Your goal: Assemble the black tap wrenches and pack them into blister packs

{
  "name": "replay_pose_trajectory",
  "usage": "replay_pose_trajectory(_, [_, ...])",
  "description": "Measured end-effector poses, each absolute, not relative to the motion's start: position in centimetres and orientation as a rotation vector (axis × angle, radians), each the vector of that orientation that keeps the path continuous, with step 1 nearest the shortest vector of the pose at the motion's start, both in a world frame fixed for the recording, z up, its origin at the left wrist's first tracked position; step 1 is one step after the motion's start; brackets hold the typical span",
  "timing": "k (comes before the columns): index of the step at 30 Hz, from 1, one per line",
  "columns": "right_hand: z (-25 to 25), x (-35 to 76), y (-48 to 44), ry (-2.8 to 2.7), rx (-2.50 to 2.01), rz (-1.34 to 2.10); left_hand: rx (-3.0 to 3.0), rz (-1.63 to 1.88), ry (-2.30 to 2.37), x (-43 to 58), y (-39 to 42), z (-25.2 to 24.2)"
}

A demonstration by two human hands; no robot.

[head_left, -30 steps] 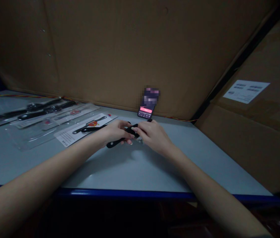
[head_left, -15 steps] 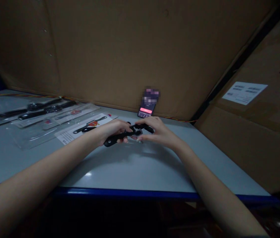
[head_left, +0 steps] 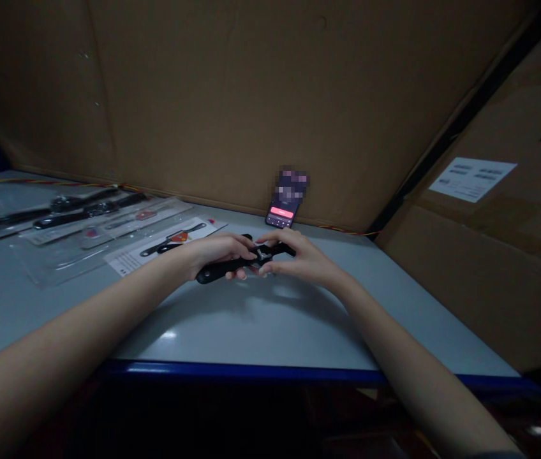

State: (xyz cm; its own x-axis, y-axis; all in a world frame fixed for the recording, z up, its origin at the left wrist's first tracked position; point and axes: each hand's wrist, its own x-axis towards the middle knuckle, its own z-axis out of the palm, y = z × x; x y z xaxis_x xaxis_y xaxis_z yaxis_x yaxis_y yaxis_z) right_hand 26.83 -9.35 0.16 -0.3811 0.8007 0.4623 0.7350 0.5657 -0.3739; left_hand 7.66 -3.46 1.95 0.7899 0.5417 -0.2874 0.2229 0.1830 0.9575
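Observation:
In the middle of the table, both my hands are around a long black-handled tool (head_left: 213,273) with a hole at its handle end and a metal piece at its centre; its exact kind I cannot make out. My left hand (head_left: 217,250) grips it near the middle, thumb on top and fingers beneath, while the handle sticks out to the left. Around the right part curl the thumb and fingers of my right hand (head_left: 302,255). Just left lies a printed card (head_left: 124,260) picturing a black tool with an orange-red patch, partly behind my left forearm.
Packaged black-handled tools (head_left: 72,217) and a clear plastic blister (head_left: 43,271) lie on the left of the grey table (head_left: 261,338). A phone (head_left: 282,210) leans against the cardboard at the back. To the right stands a large cardboard box (head_left: 485,268) with a white label.
The tool has turned slightly in my hands, and its metal centre shows more plainly. My right hand's fingers have shifted a little along it. Items on the table look unmoved.

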Motion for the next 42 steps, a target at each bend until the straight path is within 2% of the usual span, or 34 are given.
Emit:
replay_pose_trajectory(6, [-0.1,26.8,-9.3,-2.142,-1.214,0.196,1.411,0.215,0.663,7.8,-3.2,1.7])
replay_pose_trajectory(18, [-0.5,26.4,-9.1,-1.952,-1.240,0.535,1.308,0.127,0.627,7.7,-2.2,1.1])
replay_pose_trajectory(31, [0.4,26.3,-9.7,-2.076,-1.234,0.526,1.345,0.144,0.635,7.4,-2.2,1.5])
replay_pose_trajectory(37, [0.1,26.3,-9.4,-2.107,-1.092,0.355,1.349,0.127,0.654,7.5,-2.4,1.5])
replay_pose_trajectory(42, [0.5,26.4,-9.5,-2.112,-1.026,0.540,1.237,0.038,0.541,7.6,-1.4,0.5])
